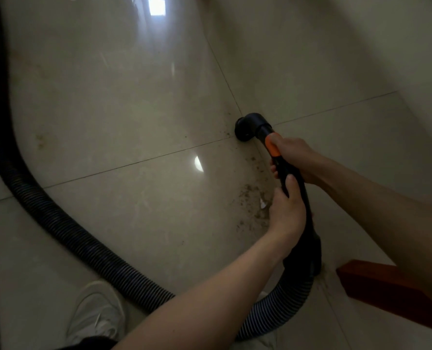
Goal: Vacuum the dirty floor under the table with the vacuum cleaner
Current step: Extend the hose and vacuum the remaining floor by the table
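Vacuum wand (295,188), black with an orange band near its front, slants from lower right up toward the middle of the view, and both hands clamp it. Its round nozzle (245,130) sits on the floor (134,102) where four tile seams cross. The right hand (294,157) grips the wand just behind the orange band, fingers wrapped under the tube and fingertips showing on its left side; the forearm reaches in from the right edge, nearly straight. The left hand (286,210) holds the wand just behind the right one, thumb pointing up along the tube and palm against its left side; its forearm runs in diagonally from the bottom centre. The two hands lie close together, one ahead of the other along the wand.

Brown dirt (250,198) is scattered on the glossy beige tiles just left of the hands, with thinner specks trailing up toward the nozzle. From the wand's thick rear end a ribbed black hose (65,223) loops down under the left forearm, then sweeps across the floor and up the left side. A white shoe (96,314) rests on the tiles at the bottom left, beside the hose. A reddish wooden piece (376,276) shows at the lower right, partly hidden by the right arm.
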A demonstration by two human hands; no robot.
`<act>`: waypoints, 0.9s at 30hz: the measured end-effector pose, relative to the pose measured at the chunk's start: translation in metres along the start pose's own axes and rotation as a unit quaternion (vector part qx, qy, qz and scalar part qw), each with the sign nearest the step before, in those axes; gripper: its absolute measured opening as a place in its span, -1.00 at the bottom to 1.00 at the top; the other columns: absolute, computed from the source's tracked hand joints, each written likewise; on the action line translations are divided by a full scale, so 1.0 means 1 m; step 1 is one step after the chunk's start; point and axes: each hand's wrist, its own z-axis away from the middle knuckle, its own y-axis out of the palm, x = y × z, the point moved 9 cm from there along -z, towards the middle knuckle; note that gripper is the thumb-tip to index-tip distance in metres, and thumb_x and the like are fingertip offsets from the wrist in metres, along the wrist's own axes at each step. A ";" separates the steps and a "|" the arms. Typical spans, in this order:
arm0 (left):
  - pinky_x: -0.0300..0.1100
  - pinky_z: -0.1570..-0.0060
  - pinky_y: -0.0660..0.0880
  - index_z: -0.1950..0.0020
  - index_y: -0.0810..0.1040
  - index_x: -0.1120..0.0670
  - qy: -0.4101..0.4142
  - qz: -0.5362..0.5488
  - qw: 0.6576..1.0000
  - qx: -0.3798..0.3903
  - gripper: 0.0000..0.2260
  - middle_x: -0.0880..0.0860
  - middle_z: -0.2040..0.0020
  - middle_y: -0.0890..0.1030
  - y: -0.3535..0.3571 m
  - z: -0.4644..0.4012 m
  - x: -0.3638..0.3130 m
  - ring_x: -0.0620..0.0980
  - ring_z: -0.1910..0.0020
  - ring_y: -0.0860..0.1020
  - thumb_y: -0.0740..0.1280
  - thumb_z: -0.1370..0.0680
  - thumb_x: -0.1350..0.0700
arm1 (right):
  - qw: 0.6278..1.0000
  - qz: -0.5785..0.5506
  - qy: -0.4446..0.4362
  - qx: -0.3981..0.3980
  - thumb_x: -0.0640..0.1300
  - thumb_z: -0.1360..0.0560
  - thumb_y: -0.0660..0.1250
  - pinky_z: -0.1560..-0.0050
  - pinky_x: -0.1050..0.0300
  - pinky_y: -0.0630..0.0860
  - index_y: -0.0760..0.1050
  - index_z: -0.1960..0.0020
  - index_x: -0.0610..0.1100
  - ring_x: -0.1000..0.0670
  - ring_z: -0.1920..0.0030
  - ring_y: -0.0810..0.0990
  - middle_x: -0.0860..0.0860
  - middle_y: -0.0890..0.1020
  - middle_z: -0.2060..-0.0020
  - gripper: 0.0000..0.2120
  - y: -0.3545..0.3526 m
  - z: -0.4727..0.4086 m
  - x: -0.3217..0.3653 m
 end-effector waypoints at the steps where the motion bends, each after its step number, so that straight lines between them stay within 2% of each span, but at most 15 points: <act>1: 0.01 -0.33 0.31 -0.44 0.25 0.13 -0.002 -0.008 1.000 -0.001 -0.43 0.14 -0.36 0.40 0.001 0.001 0.001 0.13 -0.31 0.40 -0.06 -0.60 -0.22 | 1.000 -0.002 0.002 0.001 -0.05 -0.58 0.19 0.55 0.27 0.44 0.39 0.14 -0.19 0.01 0.51 0.47 -0.12 0.46 0.37 -0.78 -0.002 0.001 -0.003; 3: -0.05 -0.34 0.27 -0.45 0.23 0.15 -0.006 -0.025 1.000 0.001 -0.44 0.15 -0.39 0.35 0.005 0.006 0.003 0.13 -0.35 0.35 -0.07 -0.61 -0.19 | 1.000 -0.010 0.009 0.001 -0.02 -0.59 0.19 0.55 0.27 0.44 0.40 0.13 -0.19 0.01 0.50 0.46 -0.11 0.47 0.37 -0.76 -0.006 0.003 -0.009; 9: -0.01 -0.31 0.32 -0.47 0.21 0.16 -0.003 -0.043 0.999 0.024 -0.41 0.15 -0.39 0.38 0.017 0.010 0.008 0.13 -0.34 0.38 -0.09 -0.60 -0.22 | 0.998 -0.030 0.025 -0.041 0.01 -0.59 0.19 0.57 0.26 0.42 0.40 0.12 -0.25 -0.01 0.49 0.45 -0.13 0.46 0.37 -0.69 -0.024 0.006 -0.022; 12: -0.05 -0.31 0.32 -0.48 0.22 0.13 0.008 -0.044 0.999 0.016 -0.44 0.13 -0.39 0.38 0.016 0.012 0.006 0.11 -0.34 0.38 -0.07 -0.61 -0.19 | 0.999 -0.033 0.027 -0.029 0.02 -0.59 0.19 0.56 0.25 0.43 0.40 0.08 -0.25 -0.01 0.50 0.46 -0.12 0.47 0.37 -0.69 -0.024 0.008 -0.023; 15: 0.02 -0.31 0.32 -0.44 0.25 0.15 0.003 -0.042 0.999 -0.012 -0.44 0.15 -0.35 0.40 0.009 0.015 0.006 0.14 -0.29 0.41 -0.07 -0.61 -0.20 | 1.000 -0.024 0.016 -0.004 0.02 -0.60 0.19 0.56 0.25 0.44 0.41 0.08 -0.25 0.00 0.49 0.46 -0.11 0.47 0.37 -0.69 -0.012 0.012 -0.016; 18: -0.04 -0.29 0.33 -0.41 0.26 0.13 0.001 -0.021 0.999 -0.042 -0.49 0.12 -0.34 0.41 -0.004 0.021 0.007 0.11 -0.28 0.41 -0.07 -0.62 -0.18 | 1.000 -0.005 0.010 0.029 0.02 -0.60 0.18 0.56 0.29 0.44 0.40 0.09 -0.23 0.01 0.49 0.45 -0.10 0.46 0.37 -0.70 0.010 0.017 -0.009; 20: -0.11 -0.24 0.33 -0.42 0.27 0.11 0.010 -0.008 0.998 -0.057 -0.51 0.12 -0.34 0.42 -0.013 0.024 0.005 0.09 -0.29 0.41 -0.07 -0.63 -0.15 | 0.999 0.006 0.001 0.040 0.00 -0.61 0.17 0.56 0.29 0.44 0.40 0.03 -0.23 0.01 0.49 0.45 -0.11 0.45 0.35 -0.73 0.022 0.018 -0.005; 23: -0.14 -0.16 0.32 -0.42 0.28 0.12 0.001 0.004 0.999 -0.043 -0.50 0.11 -0.33 0.43 -0.016 0.020 0.004 0.07 -0.28 0.41 -0.08 -0.63 -0.15 | 0.999 0.029 -0.012 0.024 0.01 -0.61 0.17 0.56 0.27 0.45 0.40 -0.01 -0.25 -0.01 0.48 0.47 -0.13 0.46 0.35 -0.71 0.023 0.016 0.001; 27: -0.02 -0.31 0.32 -0.46 0.25 0.09 -0.010 0.008 1.000 -0.011 -0.44 0.11 -0.37 0.40 -0.012 0.013 0.000 0.11 -0.32 0.40 -0.09 -0.60 -0.22 | 0.998 0.060 -0.009 -0.021 0.01 -0.62 0.13 0.60 0.30 0.42 0.38 -0.03 -0.28 -0.03 0.46 0.47 -0.14 0.48 0.37 -0.68 0.011 0.012 0.006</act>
